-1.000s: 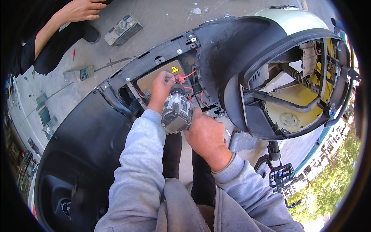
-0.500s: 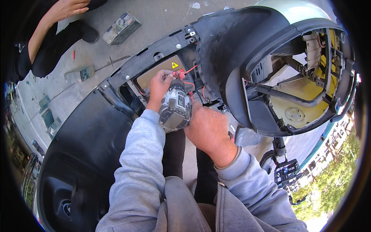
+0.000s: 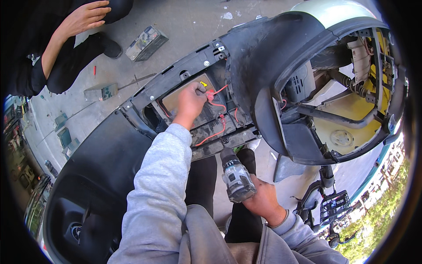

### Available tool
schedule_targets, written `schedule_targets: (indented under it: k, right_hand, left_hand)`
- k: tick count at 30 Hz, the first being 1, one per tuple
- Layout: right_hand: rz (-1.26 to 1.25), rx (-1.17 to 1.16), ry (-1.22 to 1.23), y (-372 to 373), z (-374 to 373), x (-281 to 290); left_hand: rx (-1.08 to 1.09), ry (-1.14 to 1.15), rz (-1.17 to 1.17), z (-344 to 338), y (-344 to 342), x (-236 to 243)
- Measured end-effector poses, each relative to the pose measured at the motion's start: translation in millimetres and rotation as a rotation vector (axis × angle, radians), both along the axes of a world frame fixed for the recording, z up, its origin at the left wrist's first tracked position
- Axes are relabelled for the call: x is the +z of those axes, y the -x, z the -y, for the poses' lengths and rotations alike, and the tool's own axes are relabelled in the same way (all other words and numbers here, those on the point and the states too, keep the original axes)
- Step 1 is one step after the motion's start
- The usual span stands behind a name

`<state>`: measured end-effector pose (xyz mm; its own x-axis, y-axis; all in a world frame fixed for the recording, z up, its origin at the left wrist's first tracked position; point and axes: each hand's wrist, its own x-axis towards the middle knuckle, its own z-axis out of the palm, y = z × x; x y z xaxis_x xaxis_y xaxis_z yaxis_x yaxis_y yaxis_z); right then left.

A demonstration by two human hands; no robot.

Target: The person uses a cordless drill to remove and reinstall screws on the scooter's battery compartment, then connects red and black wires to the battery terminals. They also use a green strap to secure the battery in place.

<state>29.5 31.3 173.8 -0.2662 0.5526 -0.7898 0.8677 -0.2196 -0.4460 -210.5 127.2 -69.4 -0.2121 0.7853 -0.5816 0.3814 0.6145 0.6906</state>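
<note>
My left hand reaches into the open battery bay. Its fingers are closed at the red wire, by its red terminal end, on top of a battery with a yellow warning sticker. A second red wire runs from another terminal across the dusty battery nearer to me. My right hand is wrapped round the grip of a dusty grey cordless drill. The drill points away from me, over my legs and apart from the batteries. My fingertips partly hide the terminal under my left hand.
The black scooter body spans left to right, with its opened front housing at right. Beyond it lie a battery, another battery and a red tool. Another person's hand is at upper left.
My right hand has pulled the drill back from the terminal, toward me and to the right. My left hand has stayed at the red wire's terminal. The view has shifted slightly.
</note>
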Motion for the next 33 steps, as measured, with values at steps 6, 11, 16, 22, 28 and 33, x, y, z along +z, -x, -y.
schedule_targets:
  k: [6, 11, 16, 22, 28, 33]
  right_hand:
    - [0.031, -0.021, 0.064, -54.1, 37.8, -2.1]
    - [0.083, -0.061, 0.043, -87.1, 41.2, 0.6]
    - [0.109, -0.108, 0.000, -115.9, 38.9, -7.0]
    - [0.246, -0.029, 0.079, -157.4, 60.1, -28.8]
    - [0.503, -0.043, 0.259, -213.4, 121.5, -91.2]
    - [0.571, -0.096, 0.440, -269.9, 182.8, -182.9]
  left_hand:
    - [0.007, -0.014, 0.065, -5.5, 0.1, -1.2]
    - [0.070, 0.275, 0.091, -19.8, 9.4, -7.4]
    - [0.057, 0.311, -0.070, -16.7, 13.4, -24.7]
    - [0.218, 0.257, -0.084, -15.7, 7.7, -29.7]
    - [0.385, 0.324, 0.188, -12.1, 4.7, -3.4]
    - [0.612, 0.390, 0.285, -7.5, 23.2, -25.5]
